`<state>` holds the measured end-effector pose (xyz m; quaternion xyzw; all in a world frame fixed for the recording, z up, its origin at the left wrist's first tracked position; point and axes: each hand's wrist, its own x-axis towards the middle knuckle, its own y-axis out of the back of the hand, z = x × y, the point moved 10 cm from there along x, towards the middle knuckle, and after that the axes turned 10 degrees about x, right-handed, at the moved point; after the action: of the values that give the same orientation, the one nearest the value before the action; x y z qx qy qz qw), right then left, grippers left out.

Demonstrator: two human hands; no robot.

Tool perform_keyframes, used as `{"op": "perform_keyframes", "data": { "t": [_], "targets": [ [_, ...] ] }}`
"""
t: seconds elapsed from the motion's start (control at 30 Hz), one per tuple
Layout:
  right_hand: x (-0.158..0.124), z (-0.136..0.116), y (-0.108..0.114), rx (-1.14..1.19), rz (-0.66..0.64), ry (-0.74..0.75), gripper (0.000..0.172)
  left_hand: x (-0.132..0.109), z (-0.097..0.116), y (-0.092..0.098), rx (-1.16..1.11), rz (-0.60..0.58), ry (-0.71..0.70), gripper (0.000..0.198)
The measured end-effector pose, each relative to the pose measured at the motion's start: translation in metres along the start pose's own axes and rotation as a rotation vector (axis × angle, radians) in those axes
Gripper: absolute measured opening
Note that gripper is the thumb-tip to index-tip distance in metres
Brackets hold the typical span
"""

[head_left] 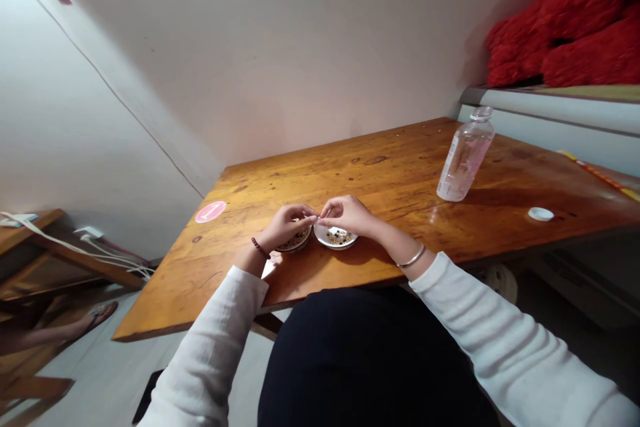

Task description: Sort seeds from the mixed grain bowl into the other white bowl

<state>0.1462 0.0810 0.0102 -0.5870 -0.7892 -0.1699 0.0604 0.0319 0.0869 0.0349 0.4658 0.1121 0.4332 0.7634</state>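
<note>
Two small bowls holding tiny mixed light and dark pieces, like beans or grains, stand side by side near the table's front edge. Over the left bowl [294, 251] is my left hand [289, 225], its thumb and fingers pinched together at the gap between the bowls. My right hand [353, 215] reaches over the white right bowl [342, 247], also pinching. The fingertips of both hands meet or nearly meet above the bowl rims. Whatever they pinch is too small to make out. My left hand hides much of the left bowl.
On the wooden table [300, 177], a clear plastic bottle [465, 160] without its cap stands to the right, with a white cap [541, 214] nearby. A round pink sticker [211, 212] lies at the left. Red plush [575, 20] sits on a ledge; a person's foot [100, 313] shows lower left.
</note>
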Motion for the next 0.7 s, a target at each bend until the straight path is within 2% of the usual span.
{"op": "perform_keyframes", "data": {
  "t": [0.23,0.43,0.7],
  "targets": [
    [-0.001,0.002,0.002,0.028,0.021,-0.034,0.031,0.000,0.002,-0.005,-0.025,-0.042,-0.027,0.035],
    [0.000,0.001,0.002,0.046,0.012,-0.001,0.032,-0.001,-0.009,0.008,-0.003,0.094,0.052,0.037],
    [0.003,0.006,0.000,0.069,0.017,0.028,0.017,0.000,-0.024,0.014,-0.018,0.178,0.137,0.043]
  ]
}}
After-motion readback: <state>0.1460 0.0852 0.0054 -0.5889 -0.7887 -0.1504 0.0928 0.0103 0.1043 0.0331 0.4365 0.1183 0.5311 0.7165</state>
